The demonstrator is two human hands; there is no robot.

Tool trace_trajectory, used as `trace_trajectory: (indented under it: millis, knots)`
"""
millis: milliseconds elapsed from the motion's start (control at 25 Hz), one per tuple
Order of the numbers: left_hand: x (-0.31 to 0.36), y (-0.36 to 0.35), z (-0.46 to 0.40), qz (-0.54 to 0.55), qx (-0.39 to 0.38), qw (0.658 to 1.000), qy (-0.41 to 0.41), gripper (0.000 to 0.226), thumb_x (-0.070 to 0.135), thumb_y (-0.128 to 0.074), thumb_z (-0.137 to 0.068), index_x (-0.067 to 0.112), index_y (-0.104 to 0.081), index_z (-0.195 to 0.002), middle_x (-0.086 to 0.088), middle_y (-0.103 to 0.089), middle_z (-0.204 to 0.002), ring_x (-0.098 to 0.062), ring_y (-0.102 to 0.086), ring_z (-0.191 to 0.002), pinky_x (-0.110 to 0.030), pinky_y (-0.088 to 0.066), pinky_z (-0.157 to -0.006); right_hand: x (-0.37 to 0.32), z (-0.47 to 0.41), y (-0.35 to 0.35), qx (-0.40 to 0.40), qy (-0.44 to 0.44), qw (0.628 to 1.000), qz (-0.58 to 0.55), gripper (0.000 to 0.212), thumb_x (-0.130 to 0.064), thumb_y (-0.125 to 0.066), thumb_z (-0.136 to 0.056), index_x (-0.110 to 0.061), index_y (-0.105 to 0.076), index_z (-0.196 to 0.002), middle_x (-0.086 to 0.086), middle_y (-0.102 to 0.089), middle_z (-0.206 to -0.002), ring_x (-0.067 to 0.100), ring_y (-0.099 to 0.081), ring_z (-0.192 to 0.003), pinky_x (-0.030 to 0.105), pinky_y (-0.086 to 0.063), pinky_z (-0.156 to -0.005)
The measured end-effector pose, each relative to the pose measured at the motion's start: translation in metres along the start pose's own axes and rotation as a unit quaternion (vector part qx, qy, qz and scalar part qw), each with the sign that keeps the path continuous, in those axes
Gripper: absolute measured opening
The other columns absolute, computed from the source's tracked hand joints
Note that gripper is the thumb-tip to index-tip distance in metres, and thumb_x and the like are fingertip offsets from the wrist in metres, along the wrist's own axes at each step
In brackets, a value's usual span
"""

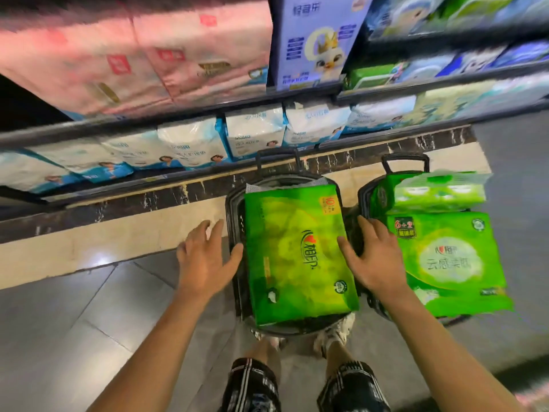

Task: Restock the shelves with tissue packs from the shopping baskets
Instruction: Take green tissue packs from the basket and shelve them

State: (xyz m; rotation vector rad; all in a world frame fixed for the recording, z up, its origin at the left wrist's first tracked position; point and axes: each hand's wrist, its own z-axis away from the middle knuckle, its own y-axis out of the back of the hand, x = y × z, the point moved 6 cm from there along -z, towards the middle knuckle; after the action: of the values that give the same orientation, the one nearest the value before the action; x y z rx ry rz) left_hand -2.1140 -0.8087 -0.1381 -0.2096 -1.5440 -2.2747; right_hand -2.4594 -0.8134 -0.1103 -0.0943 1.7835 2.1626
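A large green tissue pack (pixel 297 254) lies flat on top of the left black shopping basket (pixel 233 212) on the floor. My left hand (pixel 205 257) hovers at the pack's left edge, fingers spread, its thumb touching or nearly touching the pack. My right hand (pixel 371 260) is spread at the pack's right edge, between the two baskets. Neither hand grips anything. The right black basket (pixel 364 194) holds a second big green pack (pixel 448 263) and a smaller green pack (pixel 436 191) on top.
Shelves run across the top: white and blue packs (pixel 255 132) on the lowest shelf, pink packs (pixel 142 55) and a purple box (pixel 318 43) above, green and blue packs (pixel 386 72) at right. A dark marble plinth (pixel 118 206) edges the tiled floor. My feet stand behind the left basket.
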Motion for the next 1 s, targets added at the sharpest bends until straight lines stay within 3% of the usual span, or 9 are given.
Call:
trace_trajectory:
  millis: [160,400,680,760,1000]
  knots:
    - [0.041,0.073,0.048,-0.067,0.009,0.994,-0.083,0.084,0.069,-0.026,-0.084,0.016,-0.046,-0.146,-0.017,-0.040,-0.151,-0.040,-0.038,-0.137,-0.063,-0.030,-0.109,-0.040,0.050,0.075,0.048,0.013,0.998,0.025,0.081,-0.067,-0.042,-0.087,-0.006,-0.054,-0.137,0.022,-0.058,-0.132,0.045,-0.056,-0.113,0.050,-0.048,-0.094]
    - [0.090,0.143,0.114,-0.094,0.017,0.979,-0.178,0.081,0.070,-0.027,-0.087,0.019,-0.041,-0.149,-0.016,-0.036,-0.154,-0.041,-0.033,-0.140,-0.062,-0.029,-0.111,-0.089,0.145,0.142,0.079,-0.040,0.996,-0.009,0.081,-0.070,-0.041,-0.086,-0.012,-0.052,-0.140,0.018,-0.057,-0.135,0.042,-0.055,-0.114,0.049,-0.047,-0.095]
    - [0.090,0.187,0.136,-0.127,0.048,0.955,-0.264,0.078,0.071,-0.029,-0.087,0.021,-0.046,-0.145,-0.012,-0.040,-0.151,-0.037,-0.035,-0.139,-0.060,-0.029,-0.112,-0.101,0.220,0.148,0.118,-0.159,0.978,-0.069,0.082,-0.073,-0.038,-0.085,-0.015,-0.052,-0.142,0.018,-0.056,-0.137,0.041,-0.055,-0.117,0.048,-0.047,-0.097]
    - [0.081,0.194,0.134,-0.142,0.036,0.953,-0.264,0.075,0.071,-0.030,-0.087,0.024,-0.044,-0.144,-0.011,-0.040,-0.151,-0.036,-0.035,-0.140,-0.059,-0.029,-0.112,-0.096,0.243,0.138,0.097,-0.210,0.970,-0.081,0.083,-0.073,-0.037,-0.085,-0.016,-0.048,-0.145,0.017,-0.052,-0.141,0.041,-0.052,-0.122,0.049,-0.044,-0.100]
    - [0.109,0.195,0.087,-0.180,-0.017,0.916,-0.358,0.070,0.066,-0.039,-0.088,0.021,-0.049,-0.140,-0.017,-0.043,-0.150,-0.039,-0.037,-0.138,-0.059,-0.032,-0.110,-0.100,0.293,0.095,0.117,-0.383,0.904,-0.152,0.080,-0.074,-0.039,-0.087,-0.020,-0.043,-0.146,0.011,-0.050,-0.139,0.040,-0.050,-0.121,0.049,-0.044,-0.098]
